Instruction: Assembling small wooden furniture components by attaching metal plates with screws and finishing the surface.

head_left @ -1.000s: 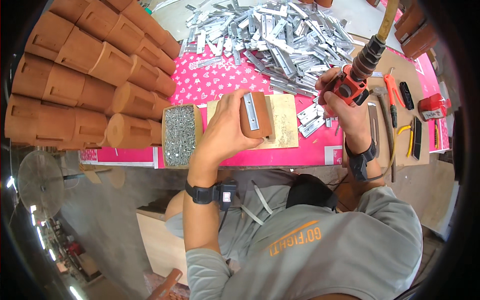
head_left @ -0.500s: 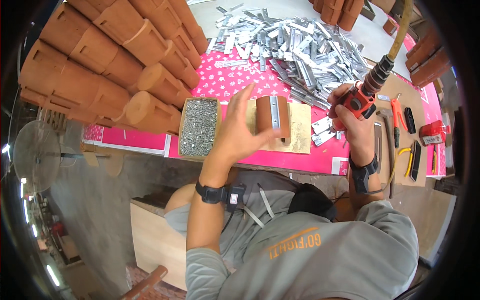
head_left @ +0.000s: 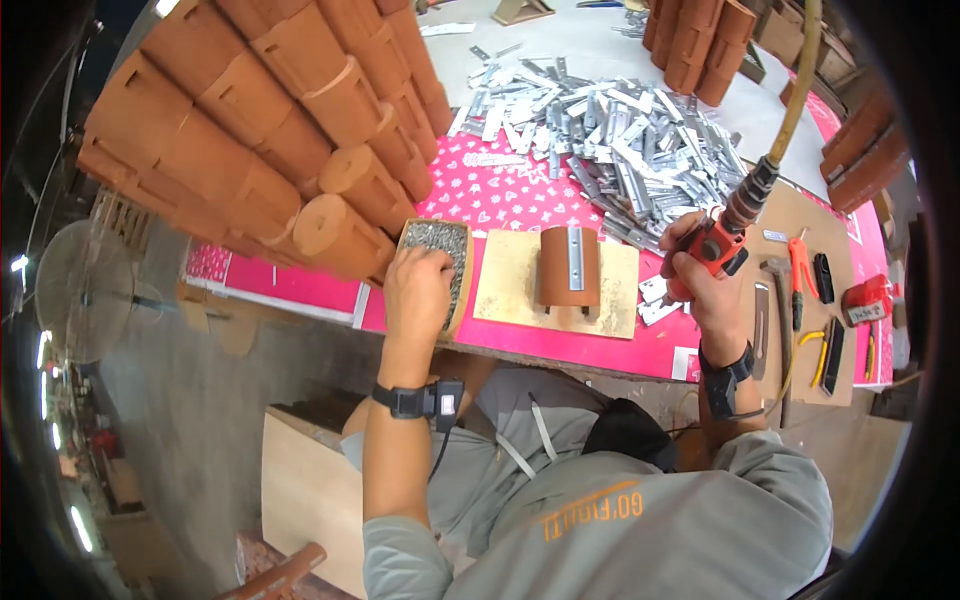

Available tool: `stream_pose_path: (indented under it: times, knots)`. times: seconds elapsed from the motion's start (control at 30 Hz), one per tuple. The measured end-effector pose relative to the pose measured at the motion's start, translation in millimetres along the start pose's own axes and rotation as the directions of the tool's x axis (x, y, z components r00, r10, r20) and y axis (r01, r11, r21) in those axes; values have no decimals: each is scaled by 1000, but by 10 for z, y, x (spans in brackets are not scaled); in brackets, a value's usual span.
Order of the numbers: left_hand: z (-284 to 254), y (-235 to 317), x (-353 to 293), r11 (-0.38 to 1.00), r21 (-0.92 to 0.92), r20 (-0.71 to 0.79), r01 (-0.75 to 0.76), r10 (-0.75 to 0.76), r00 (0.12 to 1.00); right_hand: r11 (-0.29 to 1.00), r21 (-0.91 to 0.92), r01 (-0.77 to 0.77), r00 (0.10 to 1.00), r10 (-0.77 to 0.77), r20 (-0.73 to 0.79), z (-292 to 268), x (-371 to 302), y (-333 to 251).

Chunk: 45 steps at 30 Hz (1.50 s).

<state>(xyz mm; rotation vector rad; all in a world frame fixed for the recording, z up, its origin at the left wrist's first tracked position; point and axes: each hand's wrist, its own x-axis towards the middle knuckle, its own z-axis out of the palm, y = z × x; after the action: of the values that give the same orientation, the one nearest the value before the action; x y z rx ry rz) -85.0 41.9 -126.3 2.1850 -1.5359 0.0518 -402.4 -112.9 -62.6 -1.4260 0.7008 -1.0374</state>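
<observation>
While my left hand is among the screws, the clay piece sits unheld on the board.
My right hand wraps the red tool; I cannot tell what the other holds. A knock could shift the metal strip, if unfastened.

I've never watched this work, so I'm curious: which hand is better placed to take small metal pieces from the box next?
Probably the left hand: it is at the box of small metal pieces, while the right hand, farther off, holds a red tool.
</observation>
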Motion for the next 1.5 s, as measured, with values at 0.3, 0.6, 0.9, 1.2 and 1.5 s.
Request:
stream_pose_path:
  times: [0.3, 0.6, 0.9, 1.2, 1.5]
  knots:
    - [-86, 10, -87, 999, 44, -173, -12, 19, 985, 998, -56, -5, 999, 7, 40, 50, 29, -131]
    - [-38, 89, -107, 955, -192, -227, 225, -267, 937, 996, -53, 67, 996, -64, 64, 90, 61, -190]
    - [-17, 63, -92, 942, -195, -159, 275, -307, 938, 1000, -26, 8, 992, -5, 125, 70, 20, -191]
    - [9, 56, -170, 695, -665, -112, 271, -452, 885, 1000, 28, 11, 988, -15, 153, 93, 8, -170]
    - [-70, 487, -442, -44, -975, 214, 219, -468, 858, 998, 61, 10, 991, -18, 135, 190, 36, -243]
